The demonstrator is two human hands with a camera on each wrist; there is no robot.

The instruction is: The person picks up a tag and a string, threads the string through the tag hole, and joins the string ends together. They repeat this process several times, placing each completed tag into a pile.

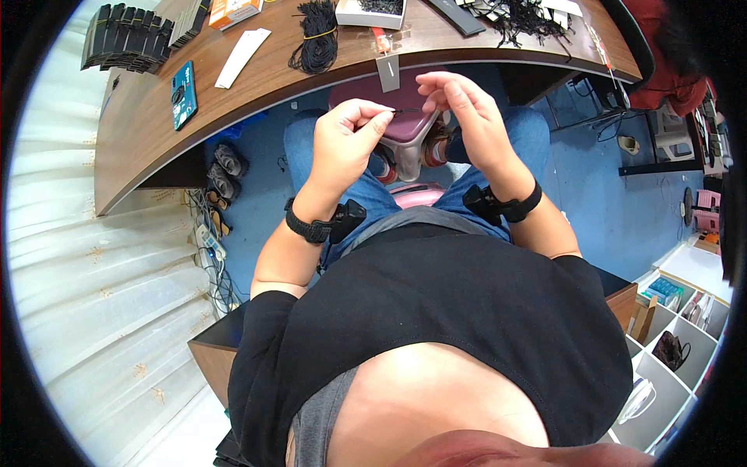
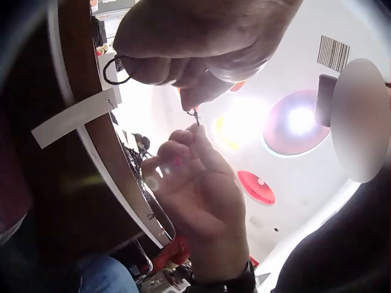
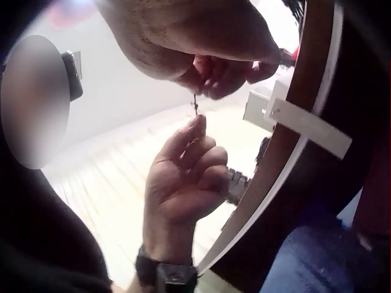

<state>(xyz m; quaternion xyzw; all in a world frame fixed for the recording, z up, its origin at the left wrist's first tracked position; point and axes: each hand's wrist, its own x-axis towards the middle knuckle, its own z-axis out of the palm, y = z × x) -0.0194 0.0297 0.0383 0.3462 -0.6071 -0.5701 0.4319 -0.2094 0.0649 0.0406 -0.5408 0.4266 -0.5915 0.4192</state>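
A thin black cord [image 1: 406, 111] spans the short gap between the two hands, over the person's lap near the desk edge. My left hand [image 1: 346, 144] pinches one end between thumb and forefinger. At the other end, my right hand [image 1: 478, 124] has the cord at its thumb and fingertips, its other fingers loosely bent. In the left wrist view a small knot shows in the cord [image 2: 194, 114], and a round black loop [image 2: 109, 72] stands out beside the left fingers. A knot-like lump also shows on the cord [image 3: 195, 105] in the right wrist view.
A pale tag [image 1: 388, 71] hangs over the edge of the wooden desk [image 1: 140, 132]. On the desk lie a bundle of black cords [image 1: 315, 39], a white box [image 1: 372, 14], a blue phone-like thing [image 1: 184, 95], white strips [image 1: 242, 58] and stacked black pieces [image 1: 124, 39]. A purple stool [image 1: 366, 93] stands below.
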